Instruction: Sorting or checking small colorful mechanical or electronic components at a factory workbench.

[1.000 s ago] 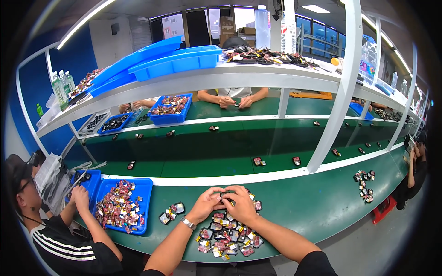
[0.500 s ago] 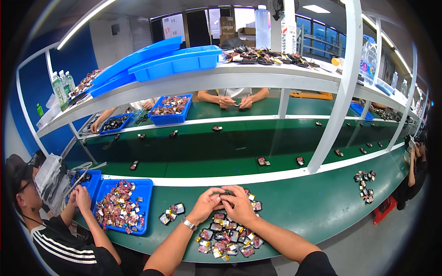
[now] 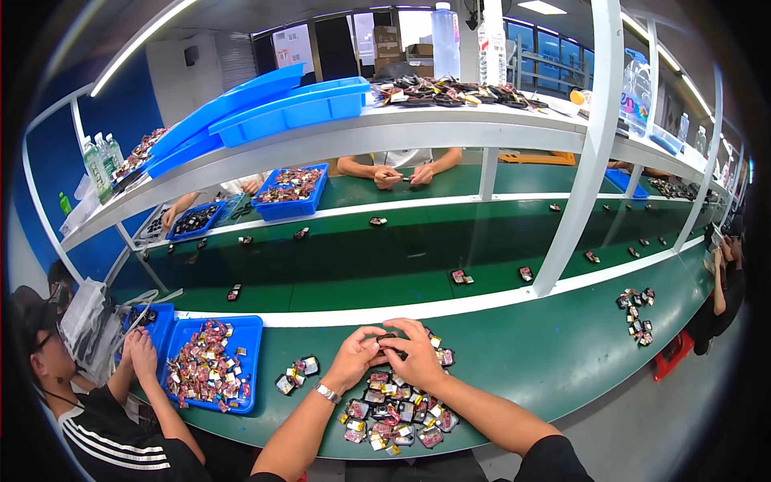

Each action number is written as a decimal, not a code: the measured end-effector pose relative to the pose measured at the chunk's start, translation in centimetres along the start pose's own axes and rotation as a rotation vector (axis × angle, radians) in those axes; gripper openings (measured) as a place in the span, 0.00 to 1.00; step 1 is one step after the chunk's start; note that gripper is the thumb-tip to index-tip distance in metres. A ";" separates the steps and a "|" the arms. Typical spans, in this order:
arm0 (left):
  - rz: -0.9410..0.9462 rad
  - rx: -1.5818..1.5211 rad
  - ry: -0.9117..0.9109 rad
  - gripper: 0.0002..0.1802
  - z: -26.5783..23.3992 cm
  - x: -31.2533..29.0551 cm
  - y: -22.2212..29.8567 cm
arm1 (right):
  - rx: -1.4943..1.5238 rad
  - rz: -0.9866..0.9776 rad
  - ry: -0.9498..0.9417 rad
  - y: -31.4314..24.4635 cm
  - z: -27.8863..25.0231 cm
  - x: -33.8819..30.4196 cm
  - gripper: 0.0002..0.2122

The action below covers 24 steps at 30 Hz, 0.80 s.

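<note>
Lower centre of the frame: I have both hands together over the green worktop (image 3: 554, 361), a small dark flat part (image 3: 391, 344) pinched between them just above the heap of small parts (image 3: 393, 410). Left hand (image 3: 357, 359) has its fingers closed on the part's left end; right hand (image 3: 414, 357) arches over it, fingers curled down and clamped on the right end. Judged from size and the way it is carried: light, stiff, thin, probably smooth-faced and easy to let slip; I would take it by the short edges, not the faces. Any fine detail on it is too small to tell. Both forearms rise from the lower edge, converging, wrists lifted off the worktop; a wristwatch (image 3: 326, 392) sits on the left wrist. Blue bin (image 3: 250, 365) of similar parts at lower left
</note>
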State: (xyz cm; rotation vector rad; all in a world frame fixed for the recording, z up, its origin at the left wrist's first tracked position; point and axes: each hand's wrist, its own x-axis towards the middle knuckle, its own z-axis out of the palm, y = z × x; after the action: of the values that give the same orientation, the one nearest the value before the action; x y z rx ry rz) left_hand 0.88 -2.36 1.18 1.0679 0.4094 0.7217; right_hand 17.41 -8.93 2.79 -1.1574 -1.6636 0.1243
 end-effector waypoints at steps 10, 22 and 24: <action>-0.001 -0.025 0.037 0.16 0.5 0.0 0.0 | -0.048 -0.022 0.065 -0.9 -0.4 0.9 0.08; -0.013 -0.040 0.068 0.16 0.8 -0.1 0.3 | -0.204 -0.162 0.032 -0.5 -0.1 0.7 0.07; -0.011 -0.035 0.056 0.15 0.4 -0.1 0.1 | -0.226 -0.169 0.033 -0.4 0.2 0.7 0.07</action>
State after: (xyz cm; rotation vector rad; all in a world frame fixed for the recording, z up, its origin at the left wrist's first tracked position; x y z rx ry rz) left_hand 1.00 -2.69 1.47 1.0140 0.4492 0.7477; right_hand 17.06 -8.59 3.39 -1.1715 -1.7710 -0.1932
